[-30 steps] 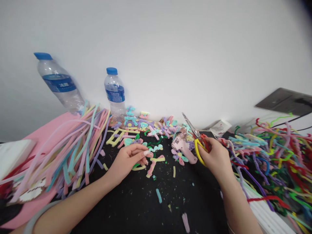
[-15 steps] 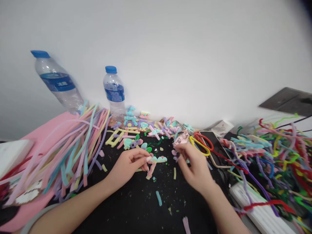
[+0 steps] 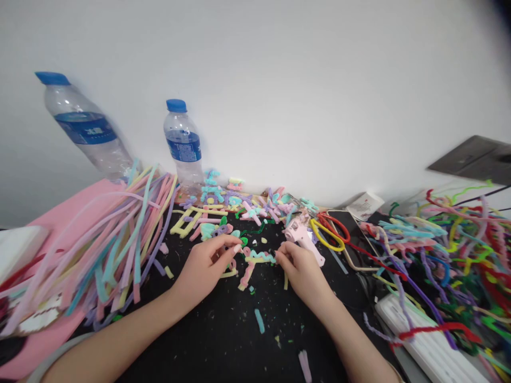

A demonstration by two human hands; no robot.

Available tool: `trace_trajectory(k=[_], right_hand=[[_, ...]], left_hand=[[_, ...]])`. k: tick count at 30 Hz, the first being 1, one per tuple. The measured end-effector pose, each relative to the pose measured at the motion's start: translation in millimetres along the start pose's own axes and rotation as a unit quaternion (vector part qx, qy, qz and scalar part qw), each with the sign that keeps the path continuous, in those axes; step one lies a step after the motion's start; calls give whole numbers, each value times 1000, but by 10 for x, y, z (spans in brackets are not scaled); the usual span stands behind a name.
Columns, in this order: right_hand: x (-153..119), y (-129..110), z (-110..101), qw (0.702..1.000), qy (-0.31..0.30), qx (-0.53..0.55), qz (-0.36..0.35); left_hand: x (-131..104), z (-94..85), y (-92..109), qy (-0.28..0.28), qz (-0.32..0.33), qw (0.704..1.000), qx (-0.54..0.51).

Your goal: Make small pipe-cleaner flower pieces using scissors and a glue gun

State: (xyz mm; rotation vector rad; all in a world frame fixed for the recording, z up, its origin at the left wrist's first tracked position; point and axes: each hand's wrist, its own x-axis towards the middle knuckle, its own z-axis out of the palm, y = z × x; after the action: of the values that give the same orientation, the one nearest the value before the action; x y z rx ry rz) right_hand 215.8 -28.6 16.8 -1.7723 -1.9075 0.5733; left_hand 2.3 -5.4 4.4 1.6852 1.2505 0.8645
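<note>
Between my two hands is a small pipe cleaner piece (image 3: 261,258), with a wavy aqua strip over yellow and a pink leg hanging down at its left. My left hand (image 3: 205,266) pinches its left end between thumb and fingers. At the right end, the fingertips of my right hand (image 3: 301,270) are closed on the aqua tip. Just behind my right hand a pink glue gun (image 3: 300,235) lies on the black tabletop (image 3: 215,335). Loose bits surround the hands, among them a short blue offcut (image 3: 259,321).
Long pastel pipe cleaners (image 3: 123,239) lie heaped at left, before two bottles (image 3: 184,143). Finished-looking pastel shapes (image 3: 255,210) line the wall. Yellow-handled scissors (image 3: 326,236), a phone (image 3: 351,231), tangled bright pipe cleaners (image 3: 447,255) and a white power strip (image 3: 427,340) occupy the right.
My right hand has moved left from beside the glue gun and taken the right end of the pipe cleaner piece. More of the glue gun shows. My left hand keeps its pinch.
</note>
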Motion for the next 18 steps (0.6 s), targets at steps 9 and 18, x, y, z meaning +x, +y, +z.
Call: trace_trajectory(k=[9, 18], right_hand=[[39, -26, 90, 999, -9, -43, -18], [10, -36, 123, 996, 21, -86, -26]], left_hand=[[26, 28, -111, -85, 147, 980, 107], [16, 41, -196, -112, 204, 953, 193]])
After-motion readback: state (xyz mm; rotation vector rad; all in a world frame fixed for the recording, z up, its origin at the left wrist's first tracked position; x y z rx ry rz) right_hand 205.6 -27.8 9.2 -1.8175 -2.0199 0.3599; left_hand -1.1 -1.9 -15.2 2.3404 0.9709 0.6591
